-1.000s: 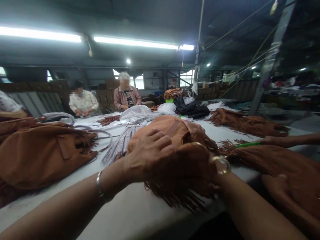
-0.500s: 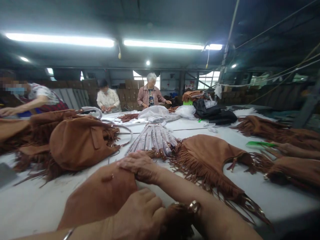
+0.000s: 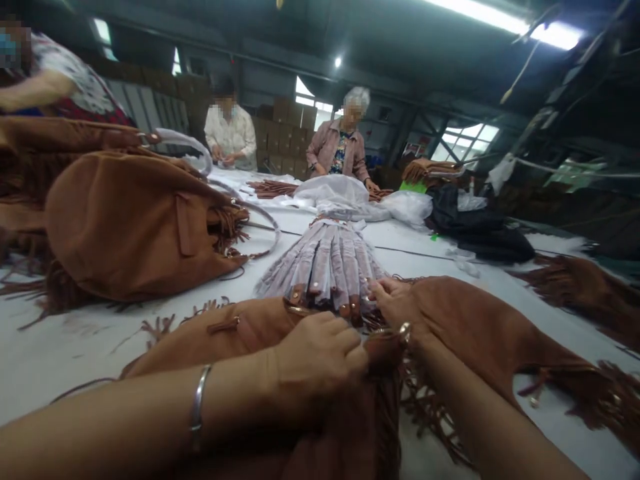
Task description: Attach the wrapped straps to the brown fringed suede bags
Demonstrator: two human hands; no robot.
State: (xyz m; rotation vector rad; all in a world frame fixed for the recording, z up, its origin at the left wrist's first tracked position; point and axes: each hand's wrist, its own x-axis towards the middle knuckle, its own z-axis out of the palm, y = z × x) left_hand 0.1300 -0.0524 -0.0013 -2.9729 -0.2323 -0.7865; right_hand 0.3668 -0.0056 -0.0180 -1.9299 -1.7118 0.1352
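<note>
My left hand (image 3: 323, 357), with a silver bracelet on the wrist, is closed on the upper edge of a brown fringed bag (image 3: 260, 327) in front of me. My right hand (image 3: 393, 300) reaches to the end of one strap in a fan of wrapped straps (image 3: 325, 260), its thumb and forefinger pinched at the strap's riveted tip. The straps are covered in pale wrapping, with brown ends toward me. Another brown fringed bag (image 3: 465, 313) lies just right of my right hand.
A rounded brown bag (image 3: 130, 227) and further bags lie at the left. Clear plastic (image 3: 335, 190) and black cloth (image 3: 480, 227) lie farther back on the white table (image 3: 240, 267). Several people stand beyond, one a person in a pink jacket (image 3: 333, 147).
The view has tilted and shifted. My right hand has moved from the flat brown bag to the strap ends. My left hand has gripped the bag's edge, and the bag has been turned or lifted.
</note>
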